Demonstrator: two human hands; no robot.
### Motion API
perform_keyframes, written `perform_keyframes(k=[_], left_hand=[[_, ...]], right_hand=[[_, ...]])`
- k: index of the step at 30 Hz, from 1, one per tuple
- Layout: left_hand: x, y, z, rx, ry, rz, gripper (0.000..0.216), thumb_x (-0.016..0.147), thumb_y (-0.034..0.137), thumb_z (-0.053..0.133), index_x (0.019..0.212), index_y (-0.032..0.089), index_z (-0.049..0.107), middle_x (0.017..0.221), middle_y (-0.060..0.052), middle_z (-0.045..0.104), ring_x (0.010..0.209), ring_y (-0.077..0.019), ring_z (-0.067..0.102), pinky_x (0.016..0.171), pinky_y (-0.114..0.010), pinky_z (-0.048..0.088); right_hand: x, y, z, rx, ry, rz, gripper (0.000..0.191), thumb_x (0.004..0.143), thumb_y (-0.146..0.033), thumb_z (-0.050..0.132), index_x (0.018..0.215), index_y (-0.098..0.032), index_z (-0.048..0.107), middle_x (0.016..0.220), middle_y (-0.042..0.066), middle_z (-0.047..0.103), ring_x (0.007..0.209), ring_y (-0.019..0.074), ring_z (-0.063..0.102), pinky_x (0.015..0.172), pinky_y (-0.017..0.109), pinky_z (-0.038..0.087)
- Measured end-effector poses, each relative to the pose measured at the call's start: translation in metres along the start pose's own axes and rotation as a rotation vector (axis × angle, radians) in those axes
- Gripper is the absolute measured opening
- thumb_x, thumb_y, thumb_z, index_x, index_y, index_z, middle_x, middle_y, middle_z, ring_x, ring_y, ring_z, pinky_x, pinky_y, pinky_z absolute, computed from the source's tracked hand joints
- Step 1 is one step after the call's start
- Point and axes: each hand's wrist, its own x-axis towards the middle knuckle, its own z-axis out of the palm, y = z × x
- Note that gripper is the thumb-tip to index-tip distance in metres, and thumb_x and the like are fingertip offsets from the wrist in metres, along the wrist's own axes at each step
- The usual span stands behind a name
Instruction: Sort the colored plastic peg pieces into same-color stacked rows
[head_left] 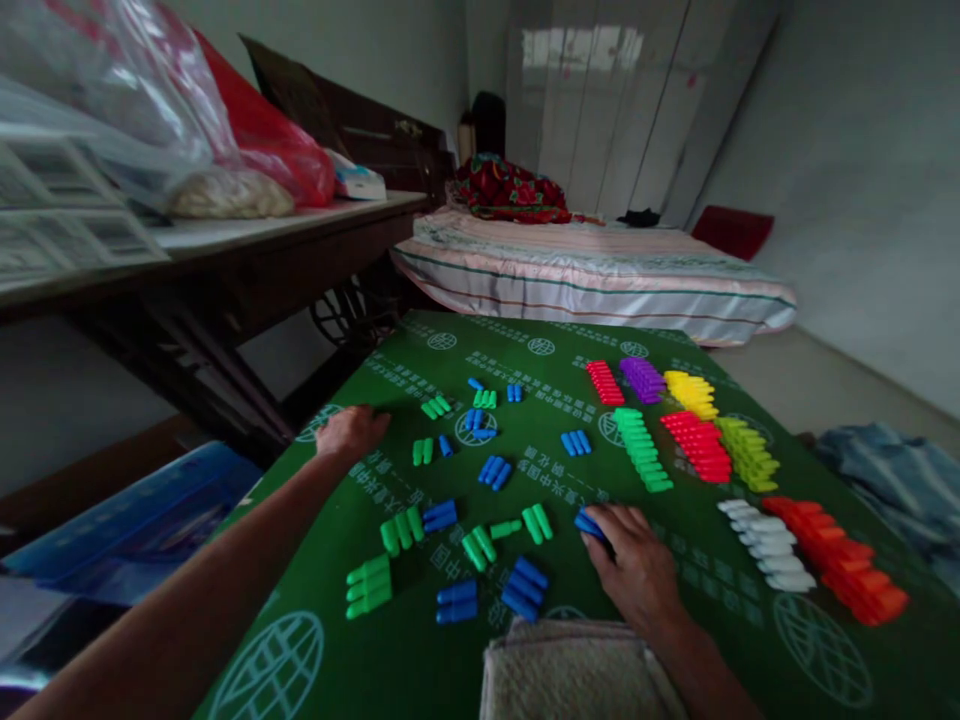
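My right hand (636,562) rests knuckles-up on the green printed tabletop (420,660), its fingertips curled over a few blue plastic caps (587,521). My left hand (352,431) lies far out at the table's left edge with the fingers bent down; nothing shows in it. Between the two hands lie small clusters of blue caps (525,587) and green caps (369,585). To the right, caps stand in neat rows: red (604,382), purple (643,378), yellow (691,393), green (643,448), pink-red (699,444), lime (748,452), white (769,544) and orange (844,560).
A folded beige towel (570,668) lies at the table's near edge. A dark wooden table (225,260) with plastic bags stands left, a blue box (142,510) below it. A bed (600,275) sits behind. Blue cloth (885,470) lies on the right.
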Motion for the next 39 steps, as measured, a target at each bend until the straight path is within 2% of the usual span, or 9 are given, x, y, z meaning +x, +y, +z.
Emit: perform_keyframes(k=[6, 11, 14, 17, 21, 32, 36, 39], left_hand=[[-0.007, 0.050, 0.003, -0.091, 0.006, 0.151, 0.037, 0.088, 0.041, 0.041, 0.106, 0.019, 0.065, 0.102, -0.008, 0.070, 0.096, -0.0228, 0.064, 0.077, -0.030, 0.049], [-0.011, 0.093, 0.006, -0.154, -0.017, 0.283, 0.035, 0.088, 0.045, 0.050, 0.099, 0.015, 0.062, 0.095, -0.005, 0.067, 0.085, -0.0161, 0.063, 0.079, -0.037, 0.052], [-0.012, 0.111, 0.008, -0.171, -0.049, 0.337, 0.033, 0.087, 0.045, 0.052, 0.095, 0.014, 0.062, 0.091, -0.003, 0.066, 0.082, -0.0152, 0.062, 0.076, -0.036, 0.053], [-0.011, 0.123, 0.013, -0.174, -0.064, 0.362, 0.032, 0.087, 0.042, 0.053, 0.100, 0.014, 0.061, 0.096, -0.004, 0.065, 0.085, -0.0159, 0.062, 0.078, -0.037, 0.053], [-0.010, 0.135, 0.018, -0.163, -0.076, 0.387, 0.032, 0.087, 0.040, 0.054, 0.105, 0.015, 0.059, 0.105, -0.006, 0.063, 0.092, -0.0176, 0.061, 0.082, -0.040, 0.053], [-0.024, 0.144, 0.016, -0.126, -0.072, 0.410, 0.031, 0.087, 0.041, 0.055, 0.103, 0.015, 0.060, 0.104, -0.006, 0.064, 0.093, -0.0178, 0.061, 0.083, -0.040, 0.053], [-0.042, 0.143, 0.014, -0.131, -0.023, 0.467, 0.027, 0.091, 0.032, 0.044, 0.100, 0.015, 0.062, 0.108, -0.009, 0.065, 0.100, -0.0187, 0.060, 0.090, -0.037, 0.049], [-0.068, 0.142, 0.016, -0.140, -0.043, 0.595, 0.029, 0.089, 0.029, 0.039, 0.101, 0.018, 0.063, 0.114, -0.010, 0.065, 0.107, -0.0191, 0.059, 0.095, -0.032, 0.046]], right_hand=[[0.002, -0.003, 0.000, 0.016, 0.013, 0.015, 0.022, 0.087, -0.019, 0.052, 0.107, -0.020, 0.062, 0.099, 0.005, 0.068, 0.093, 0.0219, 0.057, 0.083, 0.033, 0.047], [0.003, -0.003, 0.001, 0.058, 0.015, 0.036, 0.023, 0.086, -0.018, 0.052, 0.107, -0.021, 0.062, 0.100, 0.005, 0.067, 0.094, 0.0218, 0.057, 0.084, 0.034, 0.047], [0.003, -0.003, 0.001, 0.080, 0.023, 0.036, 0.023, 0.086, -0.017, 0.052, 0.106, -0.021, 0.062, 0.100, 0.005, 0.067, 0.094, 0.0217, 0.057, 0.085, 0.034, 0.047], [0.003, -0.003, 0.000, 0.098, 0.014, 0.047, 0.023, 0.085, -0.016, 0.053, 0.106, -0.021, 0.062, 0.099, 0.005, 0.067, 0.093, 0.0215, 0.056, 0.083, 0.034, 0.047], [0.004, -0.004, -0.001, 0.121, 0.002, 0.063, 0.025, 0.083, -0.014, 0.053, 0.105, -0.022, 0.062, 0.099, 0.004, 0.067, 0.093, 0.0216, 0.056, 0.082, 0.033, 0.047], [0.006, -0.005, -0.005, 0.150, -0.023, 0.076, 0.022, 0.082, -0.013, 0.054, 0.101, -0.021, 0.063, 0.096, 0.004, 0.066, 0.091, 0.0207, 0.055, 0.081, 0.033, 0.046], [0.007, -0.006, -0.008, 0.152, -0.027, 0.075, 0.022, 0.082, -0.013, 0.054, 0.100, -0.021, 0.063, 0.095, 0.004, 0.066, 0.089, 0.0200, 0.056, 0.081, 0.032, 0.046], [0.008, -0.006, -0.009, 0.149, -0.038, 0.078, 0.023, 0.081, -0.012, 0.055, 0.100, -0.022, 0.063, 0.094, 0.004, 0.066, 0.088, 0.0200, 0.056, 0.079, 0.032, 0.046]])
